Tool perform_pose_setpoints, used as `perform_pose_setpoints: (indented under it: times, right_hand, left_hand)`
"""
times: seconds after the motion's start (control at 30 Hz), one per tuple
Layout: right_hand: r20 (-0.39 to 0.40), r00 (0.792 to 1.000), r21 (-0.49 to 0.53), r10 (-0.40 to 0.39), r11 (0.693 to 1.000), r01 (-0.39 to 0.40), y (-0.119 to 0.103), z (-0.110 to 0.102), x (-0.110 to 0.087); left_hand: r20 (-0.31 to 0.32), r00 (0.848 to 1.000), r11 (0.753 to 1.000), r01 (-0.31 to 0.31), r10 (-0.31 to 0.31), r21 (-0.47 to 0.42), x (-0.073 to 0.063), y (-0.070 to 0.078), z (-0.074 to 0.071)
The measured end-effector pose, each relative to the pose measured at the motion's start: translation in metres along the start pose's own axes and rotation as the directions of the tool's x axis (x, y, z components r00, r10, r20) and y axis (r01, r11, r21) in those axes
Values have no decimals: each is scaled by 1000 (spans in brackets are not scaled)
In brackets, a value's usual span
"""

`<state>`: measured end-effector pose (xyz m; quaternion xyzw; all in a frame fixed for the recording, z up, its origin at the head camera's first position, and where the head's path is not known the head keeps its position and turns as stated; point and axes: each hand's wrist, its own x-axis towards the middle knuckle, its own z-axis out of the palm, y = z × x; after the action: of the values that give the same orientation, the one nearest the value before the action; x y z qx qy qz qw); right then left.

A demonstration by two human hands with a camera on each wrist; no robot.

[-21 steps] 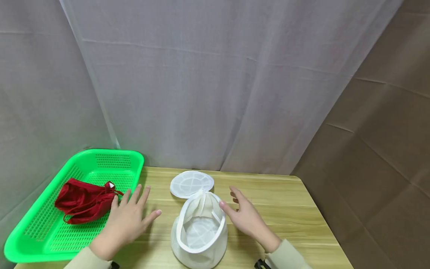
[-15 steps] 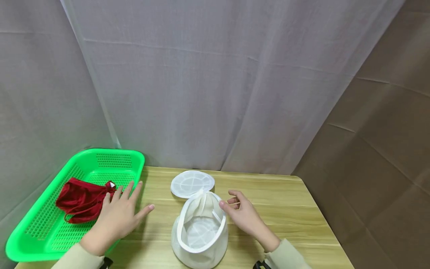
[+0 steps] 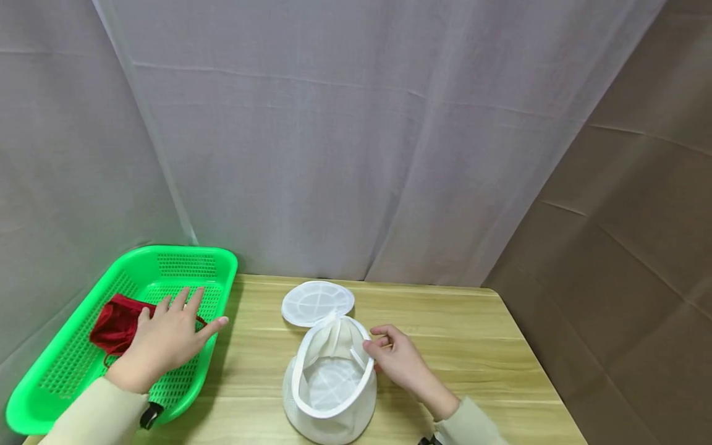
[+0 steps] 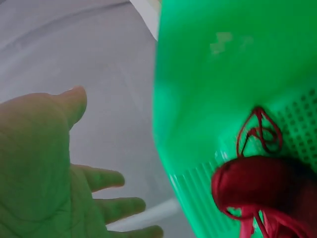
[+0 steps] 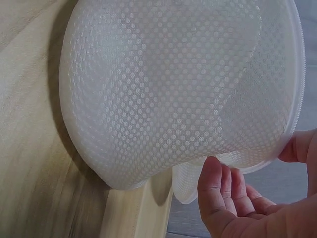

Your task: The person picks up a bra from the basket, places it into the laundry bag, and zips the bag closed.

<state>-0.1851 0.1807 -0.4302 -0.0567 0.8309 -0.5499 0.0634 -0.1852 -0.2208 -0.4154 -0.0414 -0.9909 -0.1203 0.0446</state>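
A white mesh laundry bag [image 3: 364, 411] stands on the table with its round mouth open and its lid [image 3: 318, 303] folded back behind it. My right hand [image 3: 402, 363] holds the bag's right rim, thumb at the rim and curled fingers against the outside; the right wrist view shows these fingers [image 5: 213, 181] close to the mesh [image 5: 163, 89]. My left hand [image 3: 167, 337] hovers over the green basket [image 3: 225, 262], fingers spread, holding nothing. Partly hidden beneath it lies a red drawstring pouch [image 3: 114, 324], whose cord [image 4: 260, 134] shows in the left wrist view.
The wooden table [image 3: 461, 346] extends right of the laundry bag. A grey curtain [image 3: 311, 154] hangs along its back edge, and a brown cloth wall [image 3: 623, 259] rises at the right.
My left hand has moved left from beside the basket to above the red pouch. The right hand has closed in on the laundry bag's rim, its fingers curling more.
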Motion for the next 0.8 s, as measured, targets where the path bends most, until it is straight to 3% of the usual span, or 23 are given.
perform_pose_setpoints:
  times: [0.07,0.2,0.47,0.6,0.8]
  right_hand:
    - [-4,1000,-11,1,1000,-1,0,1,-1]
    - [-8,1000,-19,-1,1000,1,22,3,8]
    - [12,1000,-6,-5,1000,5,19,3,4]
    - [18,1000,13,-8,1000,8,5,3,-3]
    - [23,1000,28,-16,999,15,-7,5,-12]
  left_hand:
    - [46,999,999,27,-26,-21,3,-8,-2]
    - [134,989,996,75,-67,-55,10,-24,-9]
    - [217,970,991,124,-111,-51,22,-51,-12]
    - [258,959,990,133,-116,-49,25,-64,-6]
    - [306,950,987,101,-59,-126,27,-83,12]
